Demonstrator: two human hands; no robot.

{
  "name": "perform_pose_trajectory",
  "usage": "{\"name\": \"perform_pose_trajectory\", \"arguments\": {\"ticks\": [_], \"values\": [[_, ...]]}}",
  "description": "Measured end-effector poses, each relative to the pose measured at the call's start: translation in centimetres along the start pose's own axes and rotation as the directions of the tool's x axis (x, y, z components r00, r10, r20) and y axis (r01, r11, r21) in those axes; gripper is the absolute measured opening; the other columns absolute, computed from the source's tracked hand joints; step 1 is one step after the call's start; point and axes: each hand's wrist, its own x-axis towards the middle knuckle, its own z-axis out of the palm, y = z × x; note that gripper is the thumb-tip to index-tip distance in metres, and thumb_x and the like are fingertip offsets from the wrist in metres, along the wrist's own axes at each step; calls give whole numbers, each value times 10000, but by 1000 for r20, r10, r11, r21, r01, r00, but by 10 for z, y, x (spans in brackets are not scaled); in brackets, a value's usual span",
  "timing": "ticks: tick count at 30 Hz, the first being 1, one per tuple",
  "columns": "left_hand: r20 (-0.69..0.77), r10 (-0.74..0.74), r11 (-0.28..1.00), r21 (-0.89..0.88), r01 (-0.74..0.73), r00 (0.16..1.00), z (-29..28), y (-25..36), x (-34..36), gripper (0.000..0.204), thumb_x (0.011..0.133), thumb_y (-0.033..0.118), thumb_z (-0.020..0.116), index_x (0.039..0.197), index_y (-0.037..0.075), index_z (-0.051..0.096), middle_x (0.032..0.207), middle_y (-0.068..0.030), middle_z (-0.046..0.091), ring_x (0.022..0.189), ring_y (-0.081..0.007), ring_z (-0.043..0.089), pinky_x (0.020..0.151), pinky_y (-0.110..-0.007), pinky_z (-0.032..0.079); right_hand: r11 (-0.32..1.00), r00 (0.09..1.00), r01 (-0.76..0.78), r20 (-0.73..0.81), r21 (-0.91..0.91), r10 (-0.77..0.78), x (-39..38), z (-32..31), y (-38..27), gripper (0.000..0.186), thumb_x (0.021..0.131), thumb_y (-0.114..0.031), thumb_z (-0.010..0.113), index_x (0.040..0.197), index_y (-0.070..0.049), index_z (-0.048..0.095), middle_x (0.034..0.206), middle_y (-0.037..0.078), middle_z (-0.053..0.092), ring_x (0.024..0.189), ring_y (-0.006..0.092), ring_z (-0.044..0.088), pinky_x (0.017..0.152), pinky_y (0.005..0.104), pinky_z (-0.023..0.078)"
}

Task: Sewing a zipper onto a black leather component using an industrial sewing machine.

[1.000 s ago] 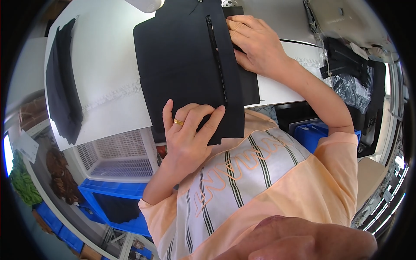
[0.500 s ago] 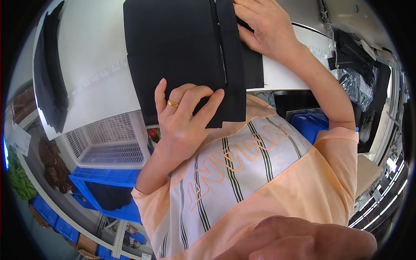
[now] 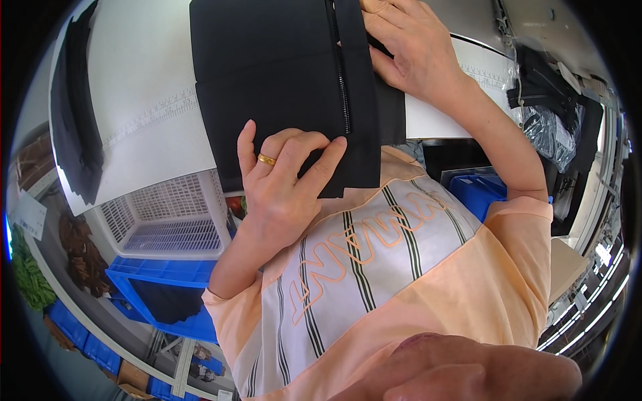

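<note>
A black fabric piece (image 3: 267,73) lies on the white table, hanging over its near edge. A black zipper (image 3: 343,87) runs lengthwise near its right side, its teeth showing beside a folded strip of fabric. My left hand (image 3: 284,167), with a gold ring on one finger, grips the fabric at the zipper's near end; its little finger sticks up and the other fingers are bent. At the far right edge, my right hand (image 3: 411,50) has bent fingers closed on the folded strip. Its fingertips are partly hidden. Another black layer (image 3: 393,110) shows beneath.
The white table (image 3: 147,60) carries printed ruler markings. A stack of black fabric pieces (image 3: 77,107) lies at its left end. Below are a white plastic basket (image 3: 174,214) and a blue crate (image 3: 167,267). Black goods in clear plastic (image 3: 552,130) sit at the right.
My right hand has shifted slightly at the folded strip, and more of the zipper teeth now show. My left hand stays in place on the fabric.
</note>
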Motion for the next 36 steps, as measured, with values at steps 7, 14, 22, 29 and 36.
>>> {"name": "perform_pose_trajectory", "arguments": {"ticks": [7,14,22,29,36], "values": [[6,-1,1000,-1,1,1000,0,0,-1,506,560,-22,633,1023,141,752,944,19,619,888,-178,593,1082,-473,278,1000,1000,-16,5,7,16,1,0,0,393,690,-120,710,1052,-9,604,1154,136,591,1109,296,537,871,385,461],[9,0,1000,-6,0,1000,-1,0,-1,517,551,-27,636,1027,139,751,945,20,621,891,-177,596,1083,-476,277,1000,1000,-12,-9,2,12,0,3,1,346,675,-110,716,982,0,601,1145,147,587,1107,299,536,862,383,461],[10,-2,1000,-15,2,1000,-1,-1,0,520,547,-25,636,1029,135,749,944,17,622,895,-181,597,1089,-478,272,1000,1000,-7,1,-8,7,1,3,2,361,675,-112,719,1000,-8,602,1148,142,587,1112,296,536,879,390,452],[90,-20,997,-75,26,996,-9,-4,5,519,543,42,669,1048,140,739,1084,-26,618,1032,-236,579,1059,-533,303,998,999,-11,37,-55,13,2,2,1,353,733,-144,701,1047,-15,606,1147,151,589,1095,305,543,886,395,449],[501,133,973,-228,-17,855,-48,-31,50,518,710,297,780,1182,118,660,1358,-88,541,1253,-317,501,1071,-593,273,997,996,-40,-80,-62,35,-8,14,7,320,692,-188,759,967,-77,639,1162,20,627,1123,218,550,837,360,484]]}}
